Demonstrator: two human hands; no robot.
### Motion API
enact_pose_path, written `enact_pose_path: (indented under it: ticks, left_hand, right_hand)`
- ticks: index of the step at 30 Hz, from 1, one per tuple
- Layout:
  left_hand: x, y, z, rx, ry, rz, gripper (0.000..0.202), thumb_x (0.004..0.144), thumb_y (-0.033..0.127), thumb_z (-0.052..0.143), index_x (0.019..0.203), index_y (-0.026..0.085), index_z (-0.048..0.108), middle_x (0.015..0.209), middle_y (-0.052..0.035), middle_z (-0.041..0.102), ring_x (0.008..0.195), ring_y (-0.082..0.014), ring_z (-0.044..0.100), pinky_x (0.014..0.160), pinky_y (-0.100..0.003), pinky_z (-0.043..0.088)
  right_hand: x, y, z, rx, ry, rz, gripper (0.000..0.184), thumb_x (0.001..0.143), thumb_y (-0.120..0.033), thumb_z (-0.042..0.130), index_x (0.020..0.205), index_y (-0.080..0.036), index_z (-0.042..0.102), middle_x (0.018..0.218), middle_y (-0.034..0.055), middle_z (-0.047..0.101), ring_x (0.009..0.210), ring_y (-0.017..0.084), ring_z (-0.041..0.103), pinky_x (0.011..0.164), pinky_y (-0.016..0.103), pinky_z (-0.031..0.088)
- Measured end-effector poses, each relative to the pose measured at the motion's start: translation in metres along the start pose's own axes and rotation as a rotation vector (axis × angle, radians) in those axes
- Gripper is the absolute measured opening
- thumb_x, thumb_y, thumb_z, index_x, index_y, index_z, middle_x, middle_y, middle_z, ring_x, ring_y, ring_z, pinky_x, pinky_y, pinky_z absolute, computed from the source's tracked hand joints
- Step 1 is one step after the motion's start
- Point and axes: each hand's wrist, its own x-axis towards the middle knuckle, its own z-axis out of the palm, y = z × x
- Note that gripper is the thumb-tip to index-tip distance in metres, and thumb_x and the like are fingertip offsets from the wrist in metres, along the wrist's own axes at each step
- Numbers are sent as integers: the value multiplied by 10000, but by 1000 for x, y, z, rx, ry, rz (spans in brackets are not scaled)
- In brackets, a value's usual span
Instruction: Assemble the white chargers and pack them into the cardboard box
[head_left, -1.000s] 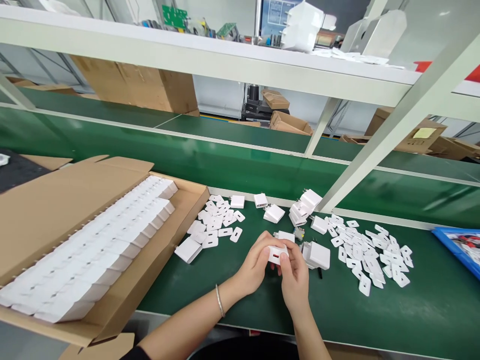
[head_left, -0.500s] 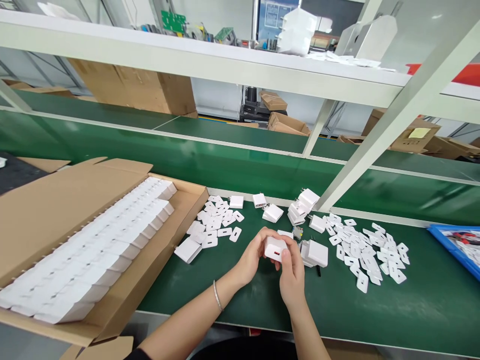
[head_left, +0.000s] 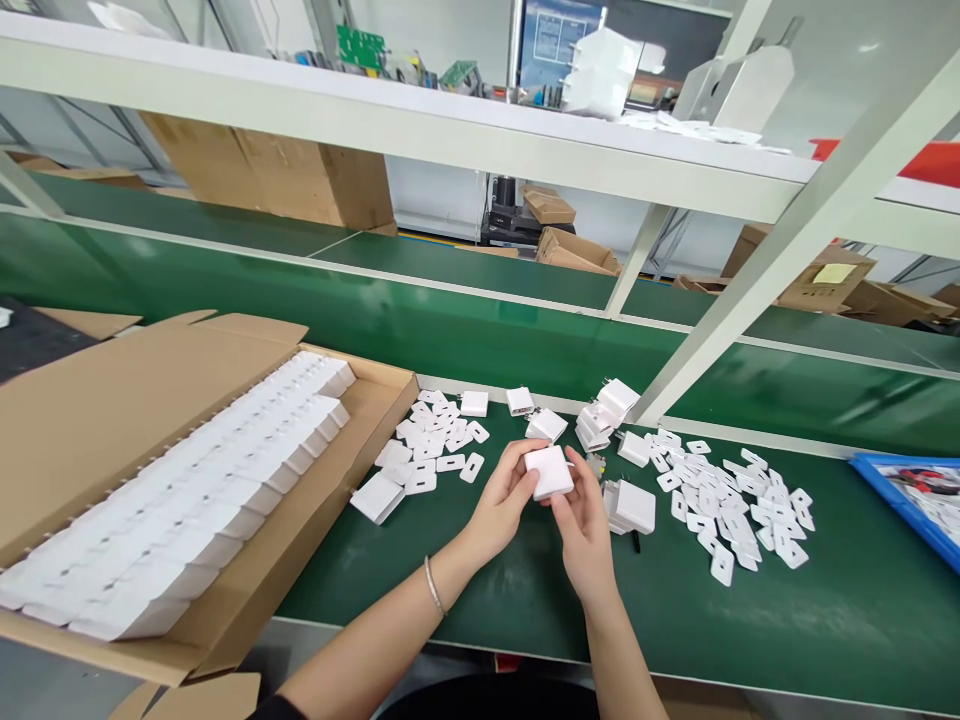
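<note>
A white USB charger (head_left: 549,471) is held over the green bench, its broad plain face turned up. My left hand (head_left: 504,500) grips its left side, thumb across the front corner and fingers behind. My right hand (head_left: 583,520) has fingers and thumb curled at its right end; what lies between them there is mostly hidden. Just right of my right hand are several white chargers (head_left: 634,508) standing together. Behind the hands sit another charger (head_left: 546,426) and a stacked cluster of chargers (head_left: 600,422). Flat white end plates lie in a left pile (head_left: 431,440) and a right pile (head_left: 724,500).
An open cardboard box (head_left: 300,560) at left holds rows of white housings (head_left: 172,510). A slanted metal post (head_left: 757,270) rises at the bench's back, carrying a shelf (head_left: 420,125). At the right edge lies a blue-framed tray (head_left: 892,490). A white housing (head_left: 377,498) rests near the box.
The charger has been turned: its port end faced me before, and now its plain broad face shows. Both hands have risen slightly, and my left thumb has come onto the front.
</note>
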Motion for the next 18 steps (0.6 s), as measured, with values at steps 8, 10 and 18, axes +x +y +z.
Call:
enact_pose_path:
  ticks: [8, 10, 18]
  left_hand:
    - [-2, -2, 5, -134, -86, 1, 478, 926, 365, 806, 1364, 278, 634, 1202, -73, 526, 1066, -217, 669, 807, -282, 622]
    - [-3, -2, 5, -69, -60, 68, 369, 951, 359, 773, 1294, 256, 682, 1131, -56, 518, 944, -174, 684, 738, -258, 626]
    - [-4, 2, 1, 42, -51, 198, 269, 1001, 408, 690, 1190, 232, 768, 1020, -31, 537, 708, -111, 664, 606, -250, 618]
  right_hand:
    - [4, -6, -6, -1, 55, 17, 507, 988, -535, 683, 1411, -257, 665, 1448, 131, 653, 1248, 296, 671, 997, 429, 608]
    - [2, -5, -6, 27, 55, 37, 500, 1016, -570, 622, 1398, -253, 679, 1410, 133, 670, 1141, 282, 705, 889, 407, 631]
    - [1, -13, 0, 72, 30, -16, 483, 1047, -577, 544, 1345, -228, 694, 964, 70, 703, 751, 187, 643, 671, 336, 576]
